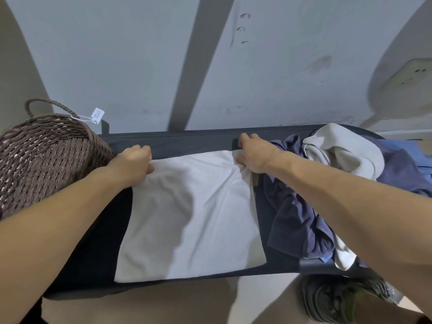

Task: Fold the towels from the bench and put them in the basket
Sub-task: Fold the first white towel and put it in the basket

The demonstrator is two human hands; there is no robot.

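A white towel (pixel 189 213) lies flat on the dark bench (pixel 187 141), spread from its far side to its near edge. My left hand (pixel 133 162) grips the towel's far left corner with curled fingers. My right hand (pixel 253 153) pinches the far right corner. A brown woven basket (pixel 44 157) stands at the left end of the bench, right beside my left hand. A heap of unfolded towels sits at the right: a dark navy one (pixel 297 220), a cream one (pixel 343 153) and a blue one (pixel 406 167).
A grey wall (pixel 140 66) rises directly behind the bench. The basket has a rope handle and a white paper tag (pixel 97 115). A dark shoe (pixel 339 298) stands on the pale floor below the bench's near right edge.
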